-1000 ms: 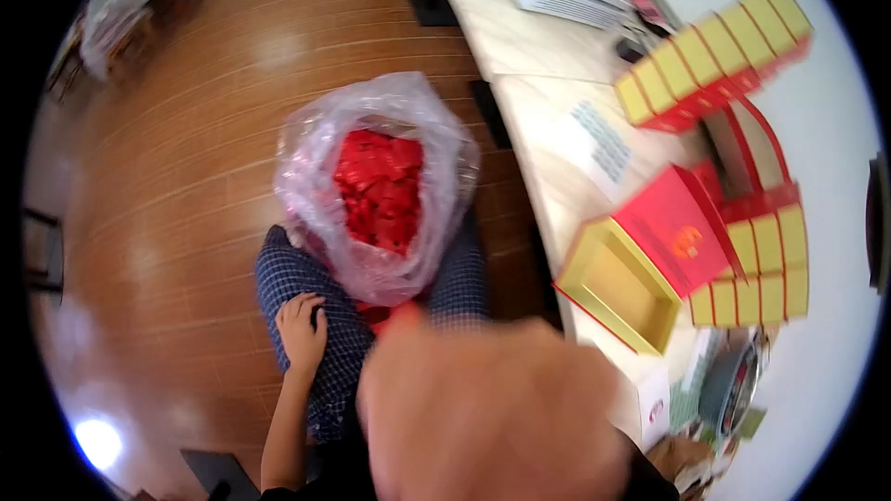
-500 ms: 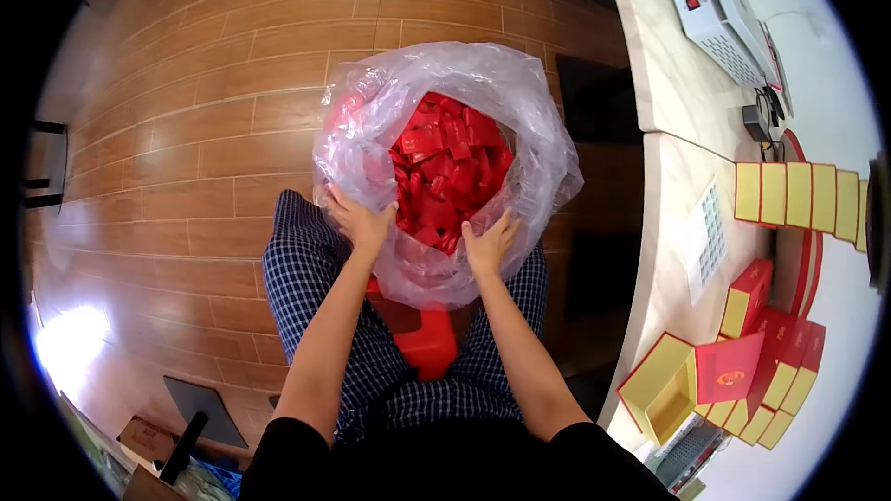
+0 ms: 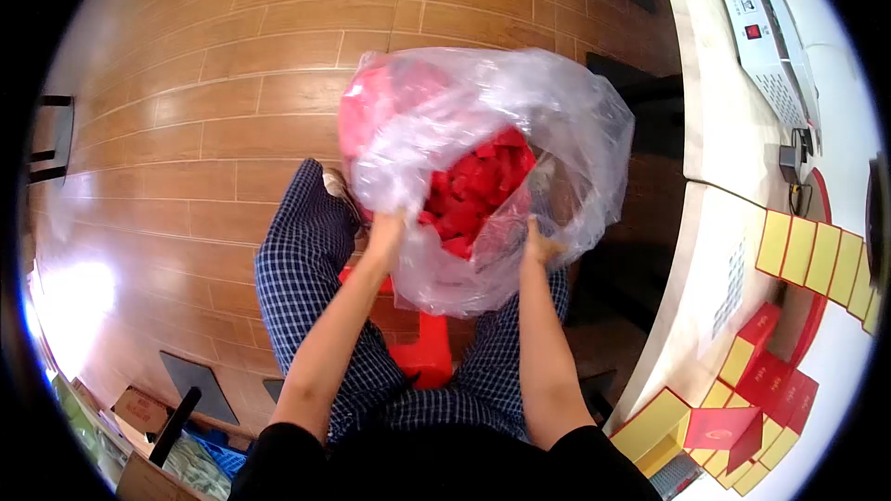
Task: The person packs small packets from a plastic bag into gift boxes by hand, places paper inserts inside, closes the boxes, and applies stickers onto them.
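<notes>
A large clear plastic bag (image 3: 408, 162) stands on the floor between my knees, its mouth tilted toward the right. Many small red packets (image 3: 478, 184) lie inside, and more red shows through the plastic at its upper left. My left hand (image 3: 386, 230) is at the near left side of the bag, its fingers hidden by plastic and blur. My right hand (image 3: 541, 246) holds the bag's near right rim, with its fingers partly behind the film.
A red stool (image 3: 429, 348) is below me. The counter (image 3: 664, 288) at the right bears a white machine (image 3: 766, 46), a printed sheet (image 3: 729, 301), a row of yellow-and-red boxes (image 3: 817, 260) and an open box (image 3: 650, 427). Dark chair parts stand between bag and counter.
The bag has shifted right and tilted, so its opening faces more to the right and fewer packets show. Both hands moved with it, and the view has shifted slightly.
</notes>
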The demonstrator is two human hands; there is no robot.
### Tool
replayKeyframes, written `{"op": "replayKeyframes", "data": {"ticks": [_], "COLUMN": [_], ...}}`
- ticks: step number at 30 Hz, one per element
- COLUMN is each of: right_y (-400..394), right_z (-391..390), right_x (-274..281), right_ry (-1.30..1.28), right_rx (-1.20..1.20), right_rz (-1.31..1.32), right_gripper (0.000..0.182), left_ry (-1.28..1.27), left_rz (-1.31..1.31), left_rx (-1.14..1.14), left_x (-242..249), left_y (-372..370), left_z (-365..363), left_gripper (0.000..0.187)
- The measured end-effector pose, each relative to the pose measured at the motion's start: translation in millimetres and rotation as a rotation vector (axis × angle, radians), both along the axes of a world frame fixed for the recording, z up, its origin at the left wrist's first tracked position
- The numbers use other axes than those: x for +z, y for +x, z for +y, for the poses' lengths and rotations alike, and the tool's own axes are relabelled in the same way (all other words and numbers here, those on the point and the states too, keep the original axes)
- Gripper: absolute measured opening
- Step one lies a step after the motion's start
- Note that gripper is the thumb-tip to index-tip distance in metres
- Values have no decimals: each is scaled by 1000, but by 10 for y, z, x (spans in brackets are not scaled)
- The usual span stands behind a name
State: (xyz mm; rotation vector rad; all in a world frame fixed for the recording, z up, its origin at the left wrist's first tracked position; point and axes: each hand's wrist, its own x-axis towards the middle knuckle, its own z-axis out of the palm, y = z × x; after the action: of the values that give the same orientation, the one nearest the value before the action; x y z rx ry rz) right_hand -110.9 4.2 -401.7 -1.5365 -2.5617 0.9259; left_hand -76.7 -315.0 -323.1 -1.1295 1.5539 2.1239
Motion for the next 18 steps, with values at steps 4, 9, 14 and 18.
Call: {"op": "replayKeyframes", "data": {"ticks": [4,9,14,18], "right_y": [-63,-183,-170,49], "right_z": [-195,-182,-496,-447], "right_x": [338,178,247,-107], "right_ry": [-199,-137,-147,-186], "right_rx": [-84,354,451,530], "right_rz": [-89,-416,-600,-637], "right_gripper": [141,141,110,58], "left_ry": [119,130,96,88], "left_rz": [167,191,59,8], "left_rx": [-318,-145,84,90], "left_x": [1062,1052,920,759], "left_y": [298,165,42,257], "left_z": [341,462,-197,-423], "left_gripper": [26,17,16,29]}}
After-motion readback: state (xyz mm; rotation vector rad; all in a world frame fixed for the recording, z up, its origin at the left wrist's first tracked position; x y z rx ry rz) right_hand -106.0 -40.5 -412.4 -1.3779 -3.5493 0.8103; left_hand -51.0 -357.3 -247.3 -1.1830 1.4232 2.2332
